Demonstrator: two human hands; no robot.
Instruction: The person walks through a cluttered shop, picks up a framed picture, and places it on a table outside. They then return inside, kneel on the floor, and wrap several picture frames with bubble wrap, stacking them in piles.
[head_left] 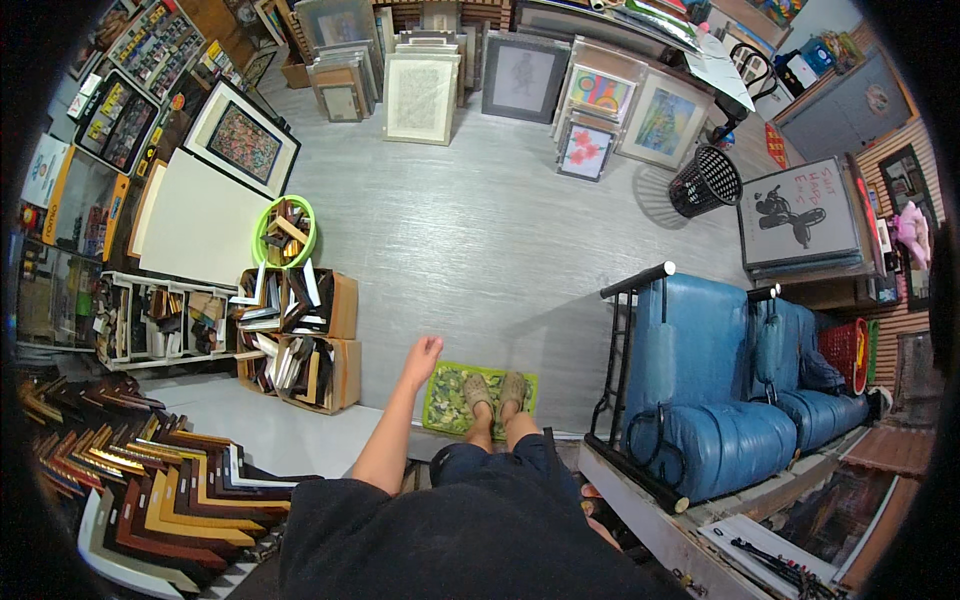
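While the left hand (423, 352) hangs empty with fingers loosely curled, above a green patterned mat (447, 398) under both feet, 2 cardboard boxes (340, 340) of frame samples stand left, a blue sofa (700, 390) right, on grey flooring (480, 230). Right hand unseen.

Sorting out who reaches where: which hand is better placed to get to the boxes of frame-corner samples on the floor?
Left, probably. The left hand is out, open and empty, on the side of the sample boxes. The right hand is not in view.
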